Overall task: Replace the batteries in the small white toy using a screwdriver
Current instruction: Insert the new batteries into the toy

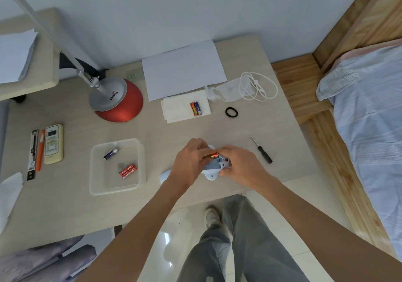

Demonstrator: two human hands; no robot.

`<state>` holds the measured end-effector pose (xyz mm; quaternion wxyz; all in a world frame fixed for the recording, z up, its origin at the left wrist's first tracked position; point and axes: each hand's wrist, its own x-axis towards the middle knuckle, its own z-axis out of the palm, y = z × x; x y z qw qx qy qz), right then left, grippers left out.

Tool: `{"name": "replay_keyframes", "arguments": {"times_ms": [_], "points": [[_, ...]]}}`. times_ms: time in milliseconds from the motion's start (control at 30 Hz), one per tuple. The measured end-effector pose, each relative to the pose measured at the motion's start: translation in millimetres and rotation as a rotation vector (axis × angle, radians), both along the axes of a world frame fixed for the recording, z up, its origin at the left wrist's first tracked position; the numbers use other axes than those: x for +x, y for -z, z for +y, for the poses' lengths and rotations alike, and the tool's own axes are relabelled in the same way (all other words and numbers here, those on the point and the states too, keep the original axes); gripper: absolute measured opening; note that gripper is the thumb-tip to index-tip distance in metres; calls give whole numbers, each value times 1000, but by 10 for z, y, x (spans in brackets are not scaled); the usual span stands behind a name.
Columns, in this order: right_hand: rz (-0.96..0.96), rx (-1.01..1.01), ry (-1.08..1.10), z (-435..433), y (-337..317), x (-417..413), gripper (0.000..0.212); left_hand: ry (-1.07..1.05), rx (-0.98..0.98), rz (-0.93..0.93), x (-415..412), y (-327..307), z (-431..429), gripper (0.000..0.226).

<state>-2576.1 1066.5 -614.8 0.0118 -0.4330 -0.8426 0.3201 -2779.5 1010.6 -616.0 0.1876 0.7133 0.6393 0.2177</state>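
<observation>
Near the front edge of the table (pixel 195 129), the small white toy (pixel 214 166) is gripped by curled fingers of the left hand (pixel 191 162) and right hand (pixel 241 164). Its grey battery bay faces up and holds an orange battery (pixel 212 155). The screwdriver (pixel 262 151) lies apart to the right.

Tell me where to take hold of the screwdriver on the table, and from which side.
Take the screwdriver by its thick black handle, the end nearer the person, coming from above with the right hand, once it lets go of the white toy. It lies flat on the table right of that hand, thin shaft pointing away.
</observation>
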Motion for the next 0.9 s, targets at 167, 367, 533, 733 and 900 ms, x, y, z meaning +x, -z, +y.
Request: {"name": "replay_keyframes", "arguments": {"times_ms": [167,367,533,733,900], "points": [[-3,-2,0,8,-3,4,52,-107,-101,-129,7,-46,50,28],[-17,-2,-2,2,0,-4,45,-278,-279,-321,-13,27,100,57],[-26,-9,8,2,-6,-17,47,-357,-487,-424,33,59,157,60],[-12,-19,7,-3,-26,-16,50,-400,-558,-510,-18,59,190,41],[-2,-31,15,-10,-39,-26,49,-418,-540,-537,-14,59,156,39]]}}
